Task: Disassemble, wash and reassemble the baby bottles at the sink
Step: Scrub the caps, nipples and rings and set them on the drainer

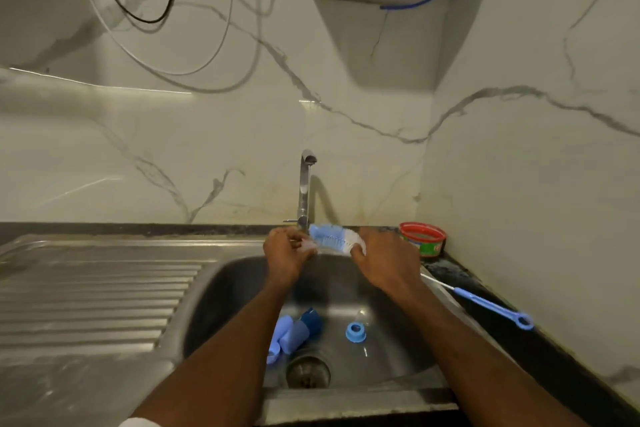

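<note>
Both hands are raised over the steel sink [207, 291], just below the tap [304, 191]. My right hand [384, 262] grips a blue and white bottle brush [332, 237] by its lower end, the bristle head pointing left. My left hand [285, 253] pinches a small clear part [308, 246], perhaps a teat, against the bristles. In the basin lie a blue ring collar [355, 332], a clear bottle [363, 347] beside it, and pale and dark blue caps or bottle parts [298, 331] near the drain [307, 371].
A thin blue-handled teat brush [485, 305] lies on the dark counter to the right. A red-rimmed tub [422, 239] stands in the back right corner. The ribbed draining board [93, 288] stretches left. Marble walls close in behind and on the right.
</note>
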Demonstrator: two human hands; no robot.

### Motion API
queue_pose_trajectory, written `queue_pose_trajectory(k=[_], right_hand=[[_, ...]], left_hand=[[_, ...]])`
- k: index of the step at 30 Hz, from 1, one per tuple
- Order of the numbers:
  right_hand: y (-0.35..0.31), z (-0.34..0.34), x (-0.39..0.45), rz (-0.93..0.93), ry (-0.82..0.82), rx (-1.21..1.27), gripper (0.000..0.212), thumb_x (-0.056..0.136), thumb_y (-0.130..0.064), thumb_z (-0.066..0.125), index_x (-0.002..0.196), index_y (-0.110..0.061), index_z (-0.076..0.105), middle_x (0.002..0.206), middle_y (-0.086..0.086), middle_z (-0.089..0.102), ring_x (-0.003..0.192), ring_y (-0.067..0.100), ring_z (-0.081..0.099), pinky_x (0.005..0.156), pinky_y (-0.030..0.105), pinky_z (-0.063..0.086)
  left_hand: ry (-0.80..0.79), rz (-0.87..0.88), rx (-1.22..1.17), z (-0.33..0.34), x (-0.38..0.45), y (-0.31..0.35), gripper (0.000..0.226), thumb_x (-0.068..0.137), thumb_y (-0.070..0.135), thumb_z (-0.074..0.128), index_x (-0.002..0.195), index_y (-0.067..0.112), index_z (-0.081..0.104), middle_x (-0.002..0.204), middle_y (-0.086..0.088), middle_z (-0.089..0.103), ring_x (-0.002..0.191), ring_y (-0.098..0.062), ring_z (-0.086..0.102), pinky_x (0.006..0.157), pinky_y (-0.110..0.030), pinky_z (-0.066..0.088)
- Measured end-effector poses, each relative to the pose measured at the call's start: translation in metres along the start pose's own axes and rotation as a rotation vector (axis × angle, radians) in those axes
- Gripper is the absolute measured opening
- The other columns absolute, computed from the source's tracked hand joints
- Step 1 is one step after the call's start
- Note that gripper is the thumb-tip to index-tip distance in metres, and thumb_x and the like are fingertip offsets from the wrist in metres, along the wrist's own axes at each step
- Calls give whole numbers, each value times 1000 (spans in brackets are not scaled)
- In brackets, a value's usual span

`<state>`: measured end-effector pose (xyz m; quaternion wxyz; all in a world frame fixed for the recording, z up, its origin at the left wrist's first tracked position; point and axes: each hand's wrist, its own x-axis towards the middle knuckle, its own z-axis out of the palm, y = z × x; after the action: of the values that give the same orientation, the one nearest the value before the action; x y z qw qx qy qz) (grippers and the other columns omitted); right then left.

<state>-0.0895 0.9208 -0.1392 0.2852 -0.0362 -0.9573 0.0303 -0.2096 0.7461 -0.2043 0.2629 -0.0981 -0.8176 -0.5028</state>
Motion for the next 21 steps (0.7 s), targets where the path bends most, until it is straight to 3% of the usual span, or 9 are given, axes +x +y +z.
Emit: queue_pose_trajectory(k=[2, 5, 9, 15, 19, 21], right_hand=[[3, -2, 1, -44, -42, -54, 39, 99, -51, 47, 130, -31, 59, 120, 1, 69, 106, 24, 65, 82, 36, 52], [7, -6, 3, -108, -91, -82, 41, 99, -51, 47, 136, -36, 58, 123, -1, 69, 108, 22, 65, 86, 35, 52], [12, -9, 5, -167, -106, -28, 39, 99, -51, 50, 135, -39, 59, 124, -4, 69, 108, 19, 65, 85, 34, 51], [16, -14, 7, -246, -86, -121, 29, 99, -47, 55, 124, -37, 65, 109, -5, 71, 96, 17, 65, 80, 33, 54], [2, -14, 5, -360, -93, -333, 38, 97, -40, 64, 134, -33, 56, 118, 3, 67, 104, 24, 65, 82, 36, 51], [-4, -10, 2, -317, -102, -315, 31, 98, -43, 60, 128, -32, 59, 110, 2, 68, 98, 22, 65, 80, 35, 50]], left_hand=[[-13, 17, -40, 0, -2, 0, 22, 77, 19, 87, 96, 20, 75, 96, 4, 73, 89, -8, 69, 74, -15, 53], [-67, 109, -41, -5, -4, -6, 27, 83, 22, 83, 107, 22, 73, 104, 7, 73, 96, -5, 68, 85, -24, 58], [-69, 132, -5, -15, -4, -6, 31, 84, 16, 81, 112, 21, 70, 107, 10, 68, 99, -6, 65, 86, -17, 52], [-410, 364, 228, -25, 3, -9, 25, 92, 28, 73, 116, 21, 71, 108, 1, 74, 98, -9, 68, 93, -34, 55], [-425, 384, 260, -23, 3, -12, 24, 93, 27, 73, 115, 18, 71, 108, -3, 73, 100, -13, 68, 95, -39, 54], [-404, 402, 246, -26, 5, -17, 24, 92, 24, 73, 116, 18, 72, 111, -3, 74, 102, -14, 68, 96, -39, 53]])
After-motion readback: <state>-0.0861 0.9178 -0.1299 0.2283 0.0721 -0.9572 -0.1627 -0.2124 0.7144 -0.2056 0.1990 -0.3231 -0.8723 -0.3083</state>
